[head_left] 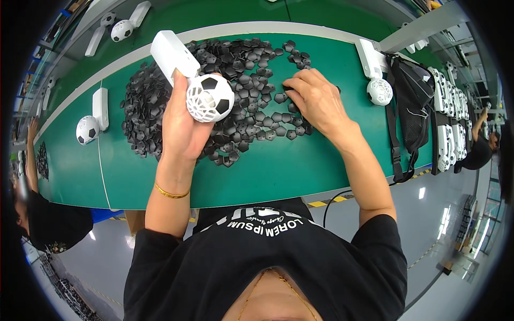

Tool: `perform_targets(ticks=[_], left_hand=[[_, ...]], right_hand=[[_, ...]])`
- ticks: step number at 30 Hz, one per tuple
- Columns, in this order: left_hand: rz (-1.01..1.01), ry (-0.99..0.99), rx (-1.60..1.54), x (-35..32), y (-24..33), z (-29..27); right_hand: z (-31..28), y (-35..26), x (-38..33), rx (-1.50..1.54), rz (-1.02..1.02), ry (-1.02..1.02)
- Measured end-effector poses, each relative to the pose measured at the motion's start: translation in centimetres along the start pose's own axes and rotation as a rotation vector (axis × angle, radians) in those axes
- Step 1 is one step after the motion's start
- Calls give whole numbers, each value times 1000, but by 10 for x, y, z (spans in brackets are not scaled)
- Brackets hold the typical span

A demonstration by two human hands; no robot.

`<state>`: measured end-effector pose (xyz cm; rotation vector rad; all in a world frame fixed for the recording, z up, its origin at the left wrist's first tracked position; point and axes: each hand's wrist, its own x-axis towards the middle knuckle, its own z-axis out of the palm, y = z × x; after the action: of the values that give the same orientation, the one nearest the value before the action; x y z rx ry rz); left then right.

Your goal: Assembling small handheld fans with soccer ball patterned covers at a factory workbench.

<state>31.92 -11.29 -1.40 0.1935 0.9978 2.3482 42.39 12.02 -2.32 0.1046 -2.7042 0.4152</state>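
Note:
My left hand (182,115) is wrapped round a white device with a soccer-ball head. Its long white box-shaped body (172,53) points up and left. The round head (210,98) carries black pentagon patches and an open lattice on its left side. Beneath it spreads a large heap of black pentagon pieces (147,107), running right in looser rows. My right hand (316,99) rests at the heap's right side, fingers bent and the tips close together. A single pentagon piece (280,98) lies just by those fingertips; whatever they pinch, if anything, is hidden.
On the green table (342,160), one similar white device (100,109) lies at left and another (379,91) at right. A black bag (412,101) sits at the right edge, beside a rack of white devices (450,96). Another person's arm (32,155) reaches in at far left.

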Motion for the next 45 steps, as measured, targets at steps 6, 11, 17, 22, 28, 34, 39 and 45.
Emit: perform_targets(ticks=[6, 11, 17, 22, 28, 34, 39, 45], left_hand=[[-6, 45, -24, 2, -2, -2], [29, 11, -95, 2, 2, 17], [33, 71, -217, 3, 1, 42], [-3, 57, -308, 3, -6, 58], [-25, 38, -303, -3, -10, 73], [-16, 15, -325, -2, -18, 75], [10, 52, -306, -2, -17, 75], [32, 66, -279, -1, -15, 73]], right_hand=[[2, -18, 17, -377, -67, -233], [-7, -9, 23, -233, -27, -139], [-20, -79, 18, 1223, 434, 283], [3, -107, 14, 1369, 268, 522], [9, -108, 13, 1147, 235, 625], [14, -108, 15, 1032, 215, 734], [8, -101, 18, 936, 194, 698], [-7, -77, 22, 518, -36, 644]])
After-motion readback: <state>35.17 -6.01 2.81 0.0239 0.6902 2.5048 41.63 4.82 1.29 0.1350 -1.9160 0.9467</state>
